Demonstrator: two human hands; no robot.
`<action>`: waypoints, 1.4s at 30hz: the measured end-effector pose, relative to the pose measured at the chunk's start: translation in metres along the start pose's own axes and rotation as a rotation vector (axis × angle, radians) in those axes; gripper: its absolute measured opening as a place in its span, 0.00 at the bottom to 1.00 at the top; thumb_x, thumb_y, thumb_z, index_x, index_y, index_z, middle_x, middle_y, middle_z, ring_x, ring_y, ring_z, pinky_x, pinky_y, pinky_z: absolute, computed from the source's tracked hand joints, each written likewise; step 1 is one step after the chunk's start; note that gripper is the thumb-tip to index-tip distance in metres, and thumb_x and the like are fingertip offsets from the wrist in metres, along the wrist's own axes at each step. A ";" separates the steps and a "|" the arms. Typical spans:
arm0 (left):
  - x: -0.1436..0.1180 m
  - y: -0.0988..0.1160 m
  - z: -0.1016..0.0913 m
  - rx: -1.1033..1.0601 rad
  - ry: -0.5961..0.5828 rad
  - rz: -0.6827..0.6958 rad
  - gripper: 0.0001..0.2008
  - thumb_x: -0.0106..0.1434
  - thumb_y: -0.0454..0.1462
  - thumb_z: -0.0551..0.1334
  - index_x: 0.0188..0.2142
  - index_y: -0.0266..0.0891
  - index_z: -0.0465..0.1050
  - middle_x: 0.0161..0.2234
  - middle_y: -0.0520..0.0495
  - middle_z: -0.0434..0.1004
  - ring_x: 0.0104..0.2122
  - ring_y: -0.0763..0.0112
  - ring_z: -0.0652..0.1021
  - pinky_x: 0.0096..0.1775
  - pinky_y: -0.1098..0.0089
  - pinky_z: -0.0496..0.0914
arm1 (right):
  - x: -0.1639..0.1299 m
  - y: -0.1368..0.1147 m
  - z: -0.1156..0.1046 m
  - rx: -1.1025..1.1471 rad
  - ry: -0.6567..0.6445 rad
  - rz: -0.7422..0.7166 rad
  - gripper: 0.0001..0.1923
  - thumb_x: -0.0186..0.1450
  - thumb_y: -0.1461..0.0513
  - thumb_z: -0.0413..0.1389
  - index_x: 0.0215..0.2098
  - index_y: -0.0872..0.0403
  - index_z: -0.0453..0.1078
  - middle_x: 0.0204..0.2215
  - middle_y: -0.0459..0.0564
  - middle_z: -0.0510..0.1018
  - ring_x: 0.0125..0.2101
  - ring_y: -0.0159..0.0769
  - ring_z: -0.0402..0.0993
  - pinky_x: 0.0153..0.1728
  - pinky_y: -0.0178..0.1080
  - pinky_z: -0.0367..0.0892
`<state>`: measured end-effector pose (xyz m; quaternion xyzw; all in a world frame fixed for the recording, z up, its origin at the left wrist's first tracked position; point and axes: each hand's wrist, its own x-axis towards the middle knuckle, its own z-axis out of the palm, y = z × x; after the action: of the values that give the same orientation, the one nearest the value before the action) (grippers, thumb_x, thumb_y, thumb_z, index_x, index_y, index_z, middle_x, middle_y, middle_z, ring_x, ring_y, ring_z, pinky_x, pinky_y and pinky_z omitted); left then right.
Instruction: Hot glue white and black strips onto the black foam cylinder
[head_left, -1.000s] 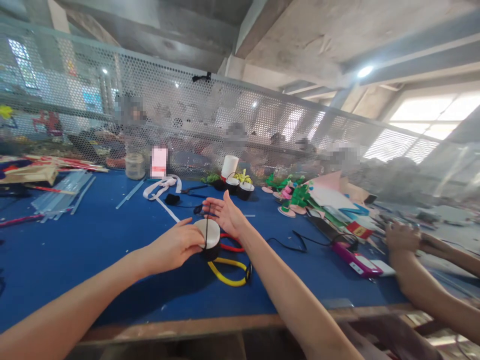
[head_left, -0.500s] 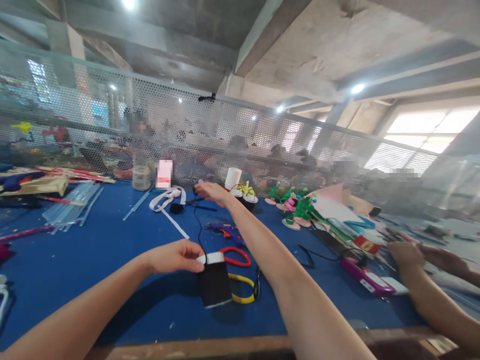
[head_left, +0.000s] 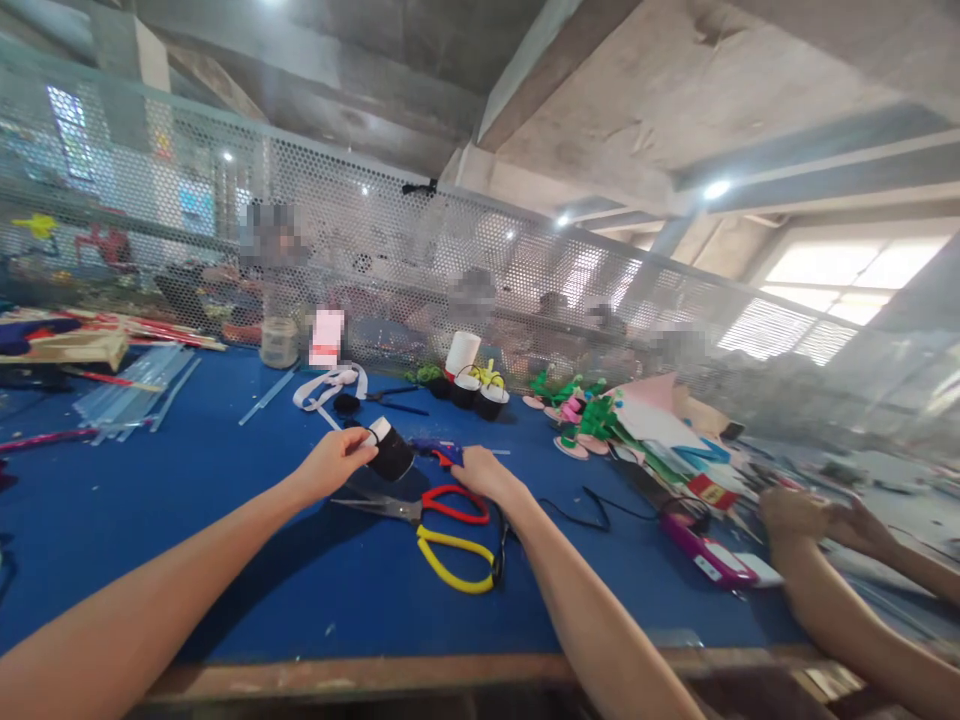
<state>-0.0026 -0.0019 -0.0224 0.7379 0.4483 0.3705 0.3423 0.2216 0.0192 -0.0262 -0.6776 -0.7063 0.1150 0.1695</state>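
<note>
Left hand held the black cup, right hand was at the glue gun

The left hand [head_left: 330, 465] gripped with closed fingers a small black cup [head_left: 390, 452] with a white bottom, tilted just above the blue table [head_left: 187, 520]. The right hand [head_left: 484, 472] rested on the blue glue gun [head_left: 439, 451], fingers curled around it. Two scissors [head_left: 442, 525] lay near. Similar cups with handles [head_left: 480, 392] stood far behind, this one had no handle yet

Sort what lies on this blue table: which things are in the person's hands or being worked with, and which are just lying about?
In hand:
left hand holding the black cup
right hand on the glue gun

Lying about:
scissors
white ribbon
jar
foam flowers
pink case
</note>
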 end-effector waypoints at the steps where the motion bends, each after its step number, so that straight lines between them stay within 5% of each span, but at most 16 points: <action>1: 0.001 -0.001 0.001 0.042 -0.011 0.011 0.13 0.51 0.43 0.53 0.26 0.34 0.65 0.23 0.53 0.66 0.26 0.71 0.66 0.30 0.72 0.60 | -0.002 0.000 0.005 -0.008 -0.001 0.027 0.03 0.49 0.70 0.53 0.22 0.61 0.69 0.31 0.64 0.75 0.39 0.49 0.70 0.38 0.40 0.61; 5: 0.001 -0.004 0.002 0.168 -0.037 0.048 0.13 0.51 0.43 0.51 0.25 0.35 0.64 0.23 0.52 0.65 0.26 0.71 0.65 0.30 0.72 0.59 | 0.001 -0.001 0.014 0.032 0.031 0.108 0.12 0.51 0.70 0.51 0.33 0.66 0.68 0.38 0.68 0.72 0.41 0.49 0.69 0.38 0.39 0.62; 10: 0.002 -0.004 0.001 0.221 -0.063 0.067 0.12 0.52 0.43 0.50 0.23 0.36 0.61 0.22 0.53 0.61 0.25 0.72 0.63 0.30 0.72 0.58 | -0.001 0.001 0.002 0.301 0.170 0.124 0.20 0.52 0.66 0.51 0.44 0.61 0.60 0.36 0.55 0.74 0.34 0.37 0.71 0.31 0.34 0.64; 13: 0.002 -0.005 0.001 0.203 -0.075 0.069 0.12 0.52 0.43 0.49 0.23 0.36 0.61 0.22 0.53 0.61 0.25 0.72 0.63 0.30 0.72 0.58 | -0.008 -0.001 -0.011 0.818 0.254 0.042 0.18 0.48 0.64 0.54 0.38 0.58 0.61 0.26 0.45 0.73 0.23 0.31 0.69 0.24 0.32 0.63; 16: 0.003 -0.006 0.002 0.201 -0.073 0.067 0.12 0.52 0.44 0.49 0.23 0.36 0.61 0.22 0.53 0.61 0.25 0.72 0.63 0.30 0.72 0.58 | -0.016 -0.008 -0.023 1.049 0.132 -0.028 0.10 0.45 0.60 0.56 0.24 0.57 0.63 0.15 0.40 0.67 0.16 0.26 0.61 0.19 0.31 0.59; 21: 0.003 -0.008 0.002 0.238 -0.057 0.058 0.13 0.53 0.45 0.48 0.23 0.37 0.59 0.21 0.54 0.58 0.24 0.73 0.60 0.28 0.72 0.56 | -0.019 -0.025 -0.030 0.942 0.137 -0.132 0.10 0.46 0.59 0.54 0.23 0.58 0.66 0.17 0.43 0.69 0.14 0.24 0.60 0.16 0.30 0.57; 28: 0.003 -0.008 0.001 0.230 -0.049 0.072 0.13 0.53 0.44 0.49 0.22 0.37 0.58 0.20 0.55 0.55 0.23 0.74 0.58 0.26 0.73 0.54 | -0.035 -0.028 -0.002 0.585 0.169 -0.200 0.09 0.52 0.59 0.51 0.20 0.57 0.67 0.09 0.41 0.64 0.13 0.28 0.61 0.17 0.32 0.58; 36: 0.006 -0.011 0.001 0.166 -0.031 0.008 0.12 0.51 0.43 0.50 0.21 0.37 0.58 0.19 0.56 0.54 0.22 0.75 0.58 0.24 0.74 0.53 | -0.048 -0.032 -0.001 0.296 0.342 -0.376 0.09 0.53 0.60 0.50 0.20 0.56 0.66 0.16 0.46 0.71 0.20 0.33 0.67 0.23 0.33 0.61; 42: 0.007 -0.014 0.002 0.138 -0.037 0.023 0.12 0.51 0.43 0.51 0.22 0.36 0.60 0.20 0.56 0.55 0.23 0.75 0.58 0.25 0.74 0.54 | -0.049 -0.031 0.000 0.189 0.350 -0.390 0.08 0.54 0.61 0.50 0.19 0.56 0.66 0.16 0.48 0.72 0.20 0.33 0.67 0.24 0.33 0.60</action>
<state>-0.0042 0.0089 -0.0331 0.7716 0.4580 0.3288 0.2946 0.1945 -0.0312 -0.0178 -0.5198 -0.7694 0.0268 0.3702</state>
